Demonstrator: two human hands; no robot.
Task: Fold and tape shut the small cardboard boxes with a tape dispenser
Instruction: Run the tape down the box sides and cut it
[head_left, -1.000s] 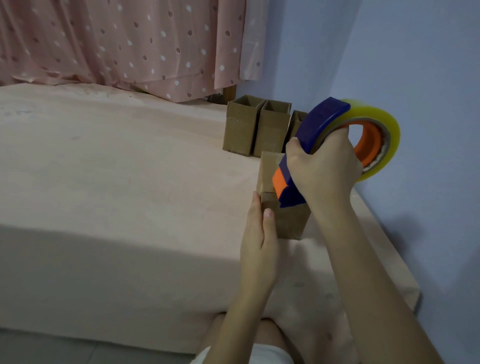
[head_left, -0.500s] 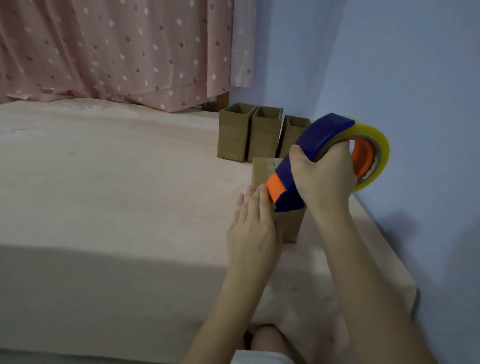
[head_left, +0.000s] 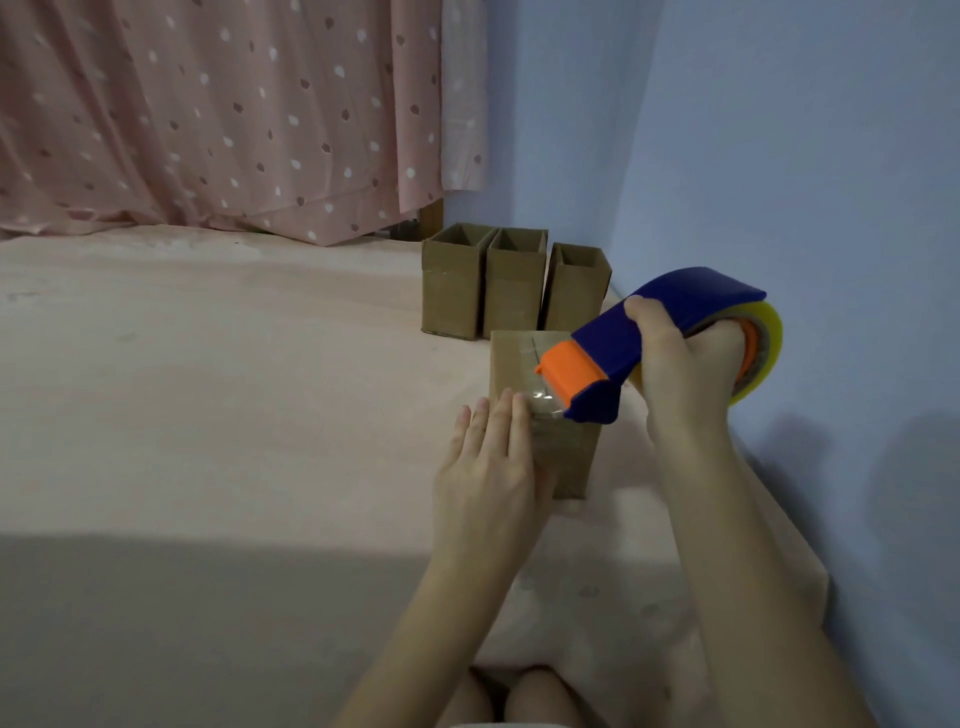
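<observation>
Head view shows us working at the right end of the pink bed (head_left: 208, 415), near the blue wall (head_left: 779, 156). Our right hand (head_left: 680, 374) has its fingers curled round the tape dispenser (head_left: 660, 322), gripping the blue body with the roll to the right and the orange blade end resting on top of the near cardboard box (head_left: 550, 415). Clear tape (head_left: 543, 402) runs from that end onto the box's near top edge. Our left hand (head_left: 493, 467) lies flat, fingers straight and together, pressing the box's near-left face with the fingertips at the tape.

We judge the box light and thin-walled: it will slide or cave in if the dispenser bears down hard, so the bracing should stay on a face near an edge, where the card is stiffest. The tape will cling to skin, so we should press it down, not pinch it.

Three open boxes (head_left: 511, 286) stand in a row farther back, untaped at the top.
</observation>
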